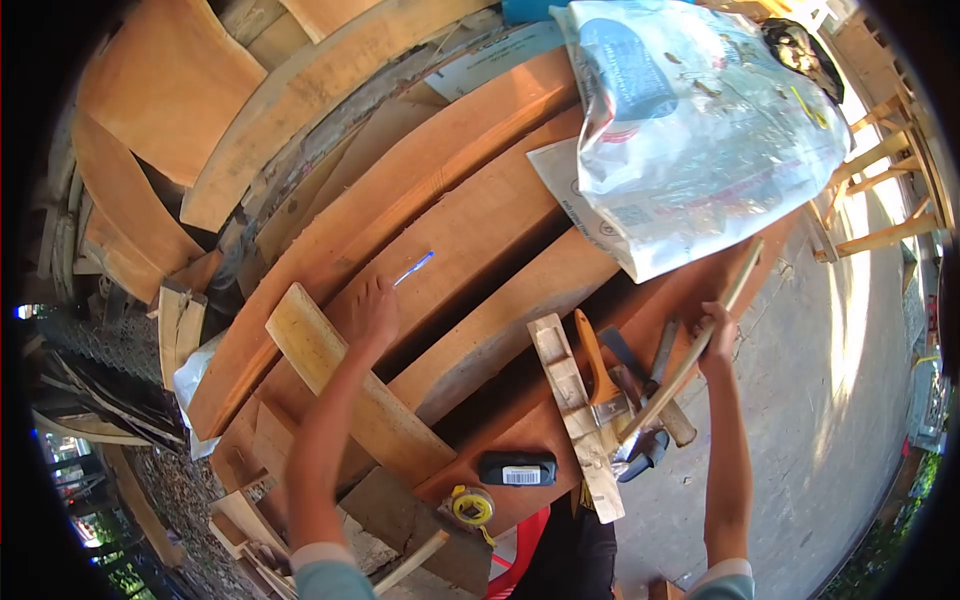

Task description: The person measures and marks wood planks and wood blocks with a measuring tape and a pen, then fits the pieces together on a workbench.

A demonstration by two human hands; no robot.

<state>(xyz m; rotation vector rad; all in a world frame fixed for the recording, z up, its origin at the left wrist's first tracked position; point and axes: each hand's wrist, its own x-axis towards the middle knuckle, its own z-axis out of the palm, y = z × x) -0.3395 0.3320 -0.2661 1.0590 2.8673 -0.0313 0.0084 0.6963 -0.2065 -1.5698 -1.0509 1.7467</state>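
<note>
My left hand (374,312) is over the reddish-brown planks, its fingers bunched at the near end of a blue and white pen (414,268), which points away to the upper right. My right hand (718,338) is closed around a long thin wooden strip (685,372), slanting from upper right to lower left above the tools. Beneath the strip are an orange-handled paintbrush (597,362), a dark-handled tool (661,352) and a notched pale wooden block (568,400). A short yellowish board (335,355) lies across the planks beside my left forearm.
A large plastic bag (700,140) covers the far right end of the planks (470,225). Near me are a yellow tape measure (470,506) and a black case with a barcode label (517,468). Curved wooden pieces (165,85) are stacked at left; concrete floor (800,400) is at right.
</note>
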